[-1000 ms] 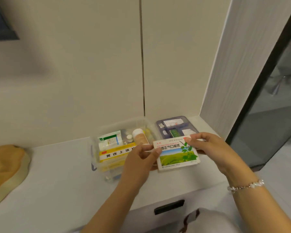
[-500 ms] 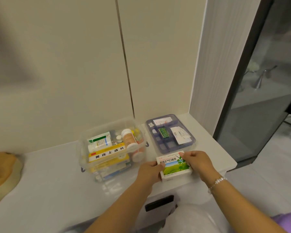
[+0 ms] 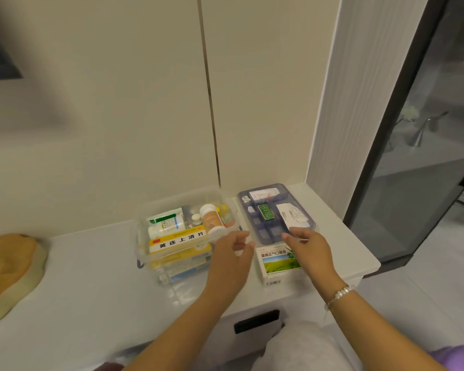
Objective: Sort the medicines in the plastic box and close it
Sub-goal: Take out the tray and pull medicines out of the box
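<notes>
Change: you have put the green box [image 3: 278,261] down on the table [image 3: 91,277].
Grip: left hand [image 3: 232,254] and right hand [image 3: 310,246] loose, empty.
Meaning: box still outside the plastic box [image 3: 145,234].

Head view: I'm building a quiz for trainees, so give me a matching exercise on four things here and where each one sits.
Things:
1. green-landscape box
2. yellow-banded carton
3. small green packet
4. wooden slab

Places:
A. in the purple divided tray
B. far left on the counter
C. inside the clear plastic box
D. flat on the counter, in front of the tray

Pairs: 1-D, 2-C, 3-A, 4-B
</notes>
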Demonstrator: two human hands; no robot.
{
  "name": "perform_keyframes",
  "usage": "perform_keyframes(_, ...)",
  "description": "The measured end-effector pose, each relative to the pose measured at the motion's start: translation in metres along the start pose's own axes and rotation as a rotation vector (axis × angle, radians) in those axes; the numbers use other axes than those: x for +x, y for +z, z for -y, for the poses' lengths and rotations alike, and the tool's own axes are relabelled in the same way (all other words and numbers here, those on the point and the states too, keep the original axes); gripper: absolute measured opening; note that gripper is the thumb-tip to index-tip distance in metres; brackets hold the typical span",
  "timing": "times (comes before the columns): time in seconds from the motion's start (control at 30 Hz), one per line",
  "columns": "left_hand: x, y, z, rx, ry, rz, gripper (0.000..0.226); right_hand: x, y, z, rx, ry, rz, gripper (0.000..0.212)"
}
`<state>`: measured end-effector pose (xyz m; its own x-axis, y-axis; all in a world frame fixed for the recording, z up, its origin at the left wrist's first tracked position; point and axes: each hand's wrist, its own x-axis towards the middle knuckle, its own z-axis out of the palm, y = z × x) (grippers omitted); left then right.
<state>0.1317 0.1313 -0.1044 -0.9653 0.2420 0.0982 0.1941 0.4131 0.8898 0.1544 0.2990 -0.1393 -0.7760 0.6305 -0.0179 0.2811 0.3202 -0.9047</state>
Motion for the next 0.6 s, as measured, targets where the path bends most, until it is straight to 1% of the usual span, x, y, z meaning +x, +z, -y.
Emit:
perform_keyframes(0.07, 0.003, -0.019, 0.0, 0.103, 0.146, -0.119, 0.021, -0.004, 0.006, 0.018, 0.039, -0.089, 0.03, 0.033)
perform_keyframes(0.1, 0.006, -0.028, 0.002, 0.177, 0.176, -0.145, 0.022, -0.006, 0.01, 0.027, 0.046, -0.133, 0.048, 0.031)
perform_keyframes(0.13, 0.009, -0.036, 0.006, 0.261, 0.172, -0.157, 0.023, -0.009, 0.014, 0.036, 0.052, -0.178, 0.069, 0.029)
perform_keyframes(0.2, 0.016, -0.05, 0.017, 0.412, 0.107, -0.176, 0.025, -0.014, 0.025, 0.049, 0.063, -0.244, 0.128, 0.027)
perform_keyframes(0.27, 0.018, -0.061, 0.028, 0.519, 0.035, -0.196, 0.025, -0.018, 0.036, 0.058, 0.06, -0.266, 0.197, 0.029)
perform_keyframes(0.33, 0.017, -0.068, 0.036, 0.55, 0.02, -0.197, 0.024, -0.021, 0.046, 0.064, 0.047, -0.273, 0.254, 0.029)
perform_keyframes(0.4, 0.016, -0.073, 0.04, 0.539, 0.032, -0.186, 0.022, -0.023, 0.054, 0.066, 0.016, -0.286, 0.275, 0.029)
perform_keyframes(0.6, 0.009, -0.081, 0.045, 0.492, 0.046, -0.177, 0.021, -0.028, 0.066, 0.065, -0.078, -0.311, 0.253, 0.031)
